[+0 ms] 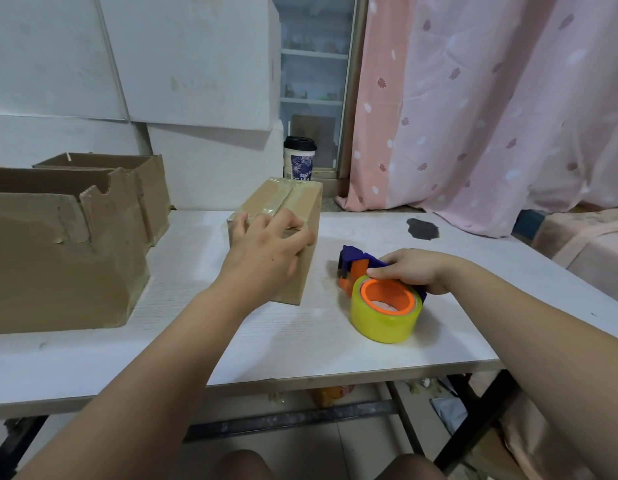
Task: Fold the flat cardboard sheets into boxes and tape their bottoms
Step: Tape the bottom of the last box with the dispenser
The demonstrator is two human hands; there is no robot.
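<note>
A small brown cardboard box (293, 202) stands on the white table (283, 344) with clear tape along its top seam. My left hand (266, 251) lies over its near top edge, thumb on the left side and fingers curled over the right. To the right, a blue and orange tape dispenser (356, 268) with a yellow-green tape roll (383, 317) rests on the table. My right hand (415, 270) grips the dispenser's handle from behind the roll.
Two larger open cardboard boxes (65, 258) stand at the table's left, the nearer one with a torn rim. White cartons (189, 64) are stacked behind. A lidded paper cup (298, 161) stands beyond the small box. A pink curtain (491, 109) hangs at the right.
</note>
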